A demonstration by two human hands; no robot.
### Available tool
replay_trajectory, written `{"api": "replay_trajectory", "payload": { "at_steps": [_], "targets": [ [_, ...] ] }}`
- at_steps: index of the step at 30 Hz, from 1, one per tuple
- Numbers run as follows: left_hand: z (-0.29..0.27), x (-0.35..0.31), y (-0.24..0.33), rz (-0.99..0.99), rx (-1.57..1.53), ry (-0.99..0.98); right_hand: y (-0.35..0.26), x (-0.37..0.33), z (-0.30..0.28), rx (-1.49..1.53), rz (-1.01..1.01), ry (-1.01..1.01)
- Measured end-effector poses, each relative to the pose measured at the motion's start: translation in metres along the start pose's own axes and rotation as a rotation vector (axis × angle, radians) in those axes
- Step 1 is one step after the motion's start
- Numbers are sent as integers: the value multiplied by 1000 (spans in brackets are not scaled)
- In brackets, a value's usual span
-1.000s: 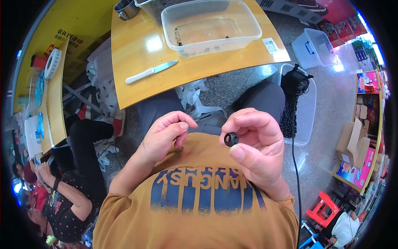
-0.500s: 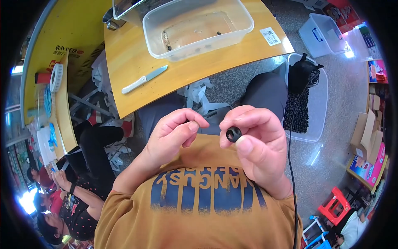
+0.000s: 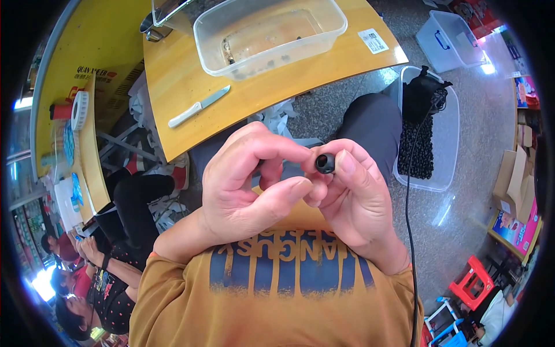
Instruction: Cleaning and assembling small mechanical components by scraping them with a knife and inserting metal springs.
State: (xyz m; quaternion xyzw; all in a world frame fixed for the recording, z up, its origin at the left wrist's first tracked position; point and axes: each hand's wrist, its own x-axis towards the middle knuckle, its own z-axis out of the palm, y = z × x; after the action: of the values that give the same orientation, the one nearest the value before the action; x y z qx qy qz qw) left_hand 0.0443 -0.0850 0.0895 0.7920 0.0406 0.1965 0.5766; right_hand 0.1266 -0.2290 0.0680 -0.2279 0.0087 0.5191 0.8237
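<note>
Between the thumb and fingers of my right hand (image 3: 361,199) is a small black hollow piece (image 3: 325,163), rounded, with a wide round opening turned up toward me. My left hand (image 3: 243,179) is close against it on the left. Its index fingertip reaches the piece's edge, while the thumb stands apart below. The other left fingers are curled, and nothing shows in the gap between thumb and index. Both hands are above my lap, in front of the brown shirt. Whether the index presses inside the opening or only touches beside it, I cannot tell.
Ahead, a wooden table (image 3: 260,98) holds a clear plastic tub (image 3: 341,29) with a few dark bits and a white-handled knife (image 3: 199,107). Right of my knee, a clear bin (image 3: 444,168) contains many small black pieces (image 3: 416,147) and a black bag (image 3: 421,95). A black cable (image 3: 409,231) runs down my right side.
My left hand has moved right and up to the black piece, and its thumb and index have spread apart. The right hand has turned the piece's opening upward.
</note>
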Motion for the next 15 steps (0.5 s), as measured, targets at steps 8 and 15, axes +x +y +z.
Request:
{"api": "replay_trajectory", "payload": {
  "at_steps": [8,15],
  "targets": [
    [-4,0,-1,-69,31,-67,8,2,-1,-61,24,17],
    [-20,10,-16,-142,42,-115,6,27,-5,-65,84,23]
  ]
}}
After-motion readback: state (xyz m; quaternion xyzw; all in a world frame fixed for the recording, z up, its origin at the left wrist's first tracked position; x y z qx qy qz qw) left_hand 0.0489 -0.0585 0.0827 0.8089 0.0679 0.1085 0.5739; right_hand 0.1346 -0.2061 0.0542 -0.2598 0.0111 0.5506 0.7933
